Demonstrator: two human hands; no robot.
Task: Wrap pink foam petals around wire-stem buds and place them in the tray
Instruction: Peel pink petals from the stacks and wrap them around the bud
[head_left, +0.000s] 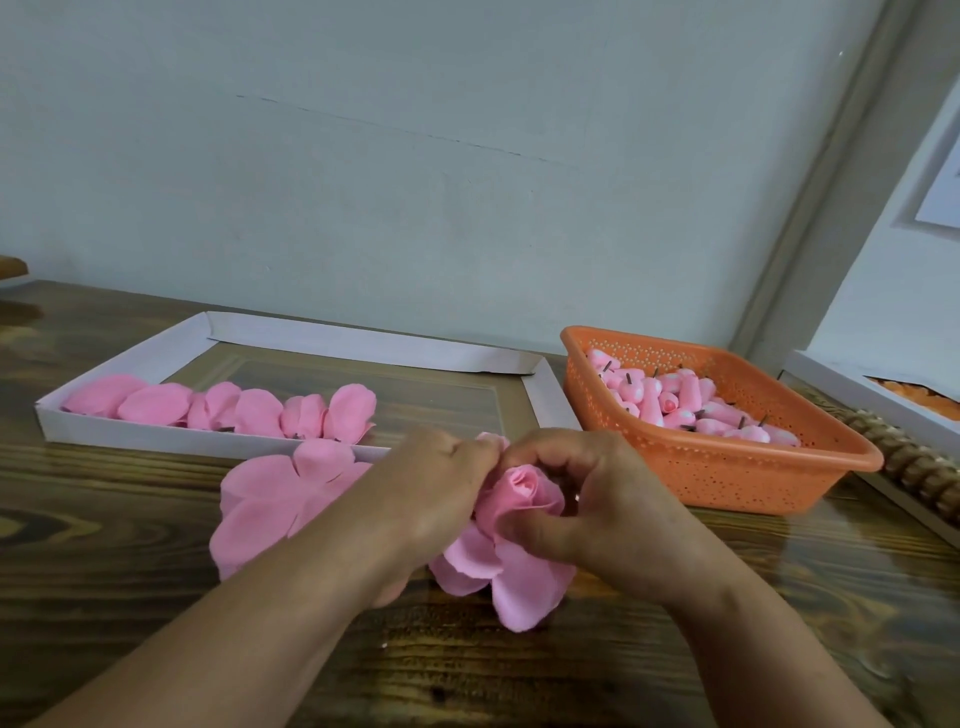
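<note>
Between my two hands sits a pink foam flower (524, 493), its petals curled round a bud at the centre and loose petals hanging below. My left hand (431, 499) grips its left side with curled fingers. My right hand (597, 499) pinches the petals from the right, thumb in front. A pile of flat pink petals (275, 499) lies on the table just left of my left hand. Behind it, the white cardboard tray (130, 431) holds a row of wrapped pink flowers (228, 410). The orange plastic basket (727, 478) at the right holds several wire-stem buds (680, 405).
The wooden table (519, 670) runs up to a pale wall. A white box (852, 389) with orange contents and a brown ribbed object (914, 462) lie at the far right edge. A brown object (10, 267) shows at the far left.
</note>
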